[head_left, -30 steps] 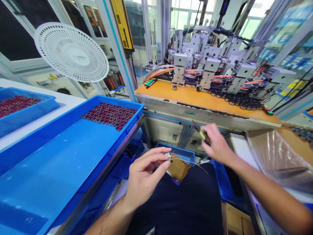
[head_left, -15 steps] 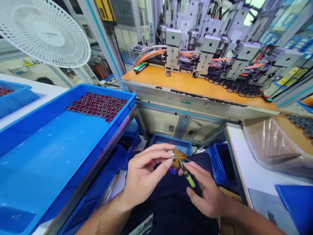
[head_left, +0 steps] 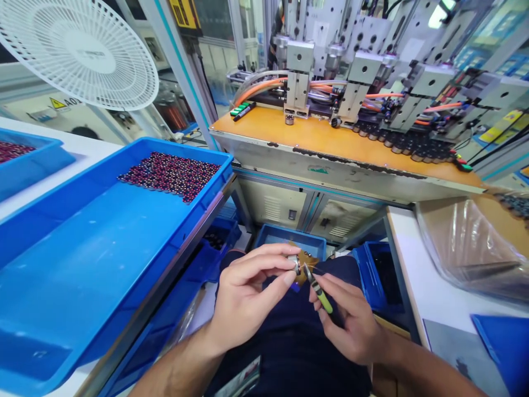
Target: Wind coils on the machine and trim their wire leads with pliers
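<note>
Between the thumb and fingers of my left hand [head_left: 250,295] is a small round metal motor part [head_left: 294,264], with thin copper-coloured wires sticking out to its right. My right hand [head_left: 351,317] grips a pair of cutting pliers [head_left: 320,292] with green and black handles. The jaws of the pliers are at the wires, close beside the part; whether they are closed on the wires I cannot tell. Both hands are over my lap, above a brown patch holding a few tiny bits.
On the left stands a large blue tray [head_left: 103,231] with many small red-and-black parts [head_left: 173,173]. Ahead, a machine [head_left: 349,82] stands on an orange bench [head_left: 264,129] with dark cylindrical parts [head_left: 405,140]. A plastic-lined box [head_left: 458,248] sits on the right table. A white fan [head_left: 86,55] is upper left.
The plier jaws have moved closer to the metal part along the wires, and my right fingers have closed more around the handles. The view has shifted slightly.
</note>
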{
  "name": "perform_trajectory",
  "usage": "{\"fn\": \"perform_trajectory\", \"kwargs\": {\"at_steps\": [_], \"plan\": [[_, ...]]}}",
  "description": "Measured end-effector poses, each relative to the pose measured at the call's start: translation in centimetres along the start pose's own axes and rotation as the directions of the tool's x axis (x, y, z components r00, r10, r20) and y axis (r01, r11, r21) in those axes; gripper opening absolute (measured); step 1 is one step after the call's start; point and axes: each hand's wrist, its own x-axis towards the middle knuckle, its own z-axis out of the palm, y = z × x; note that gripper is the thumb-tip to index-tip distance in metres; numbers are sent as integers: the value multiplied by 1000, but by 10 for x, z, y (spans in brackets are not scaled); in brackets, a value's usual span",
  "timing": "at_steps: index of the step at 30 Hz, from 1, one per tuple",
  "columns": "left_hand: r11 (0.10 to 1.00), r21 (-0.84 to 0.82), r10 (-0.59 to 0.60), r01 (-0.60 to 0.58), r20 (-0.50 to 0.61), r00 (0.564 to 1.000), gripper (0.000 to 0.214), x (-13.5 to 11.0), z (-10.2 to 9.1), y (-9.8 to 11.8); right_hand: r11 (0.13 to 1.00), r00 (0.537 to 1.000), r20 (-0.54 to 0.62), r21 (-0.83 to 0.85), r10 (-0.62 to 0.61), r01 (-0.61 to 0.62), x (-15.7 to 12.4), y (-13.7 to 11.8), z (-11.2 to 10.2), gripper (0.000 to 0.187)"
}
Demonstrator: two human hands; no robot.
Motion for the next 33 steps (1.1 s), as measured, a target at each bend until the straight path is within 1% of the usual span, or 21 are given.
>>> {"fn": "perform_trajectory", "kwargs": {"at_steps": [3,5,7,9,11,12,14,16,19,21,24,28,31,33], "plan": [[1000,3,4,-4,11,1000,26,1,2,0,999,999,5,25,32,-32,0,-2,1,60],[1000,0,2,-2,19,1000,26,1,2,-1,990,992,26,69,124,-126,0,-4,1,52],[1000,-2,3,-3,30,1000,26,0,1,-4,955,968,39,159,249,-252,2,-5,0,44],[999,22,34,-34,41,999,25,0,-2,-7,894,930,74,260,359,-366,2,-5,-2,45],[990,92,101,-105,52,994,24,1,-5,-11,850,901,125,300,415,-433,2,-2,-5,45],[979,131,148,-154,59,987,24,1,-7,-14,844,893,145,293,425,-449,1,-1,-7,44],[956,163,236,-244,68,969,31,2,-9,-18,852,892,155,264,424,-451,-1,1,-12,42],[955,112,270,-276,69,960,42,3,-10,-22,868,901,147,243,408,-433,-4,1,-18,45],[968,36,248,-249,44,968,51,3,-8,-26,890,915,148,217,377,-401,-7,-1,-25,49],[967,47,248,-249,28,968,50,2,-7,-26,899,926,156,228,345,-373,-9,-4,-28,56],[964,74,255,-256,21,967,46,1,-7,-26,891,933,195,290,303,-350,-10,-10,-31,66],[969,78,232,-234,31,972,45,-1,-8,-25,880,939,247,354,239,-317,-8,-19,-31,72],[974,65,216,-218,35,976,44,-2,-10,-24,885,949,257,377,183,-273,-5,-23,-29,78],[976,56,207,-209,41,978,44,-3,-11,-23,885,951,255,384,173,-264,-3,-24,-27,80]]}}
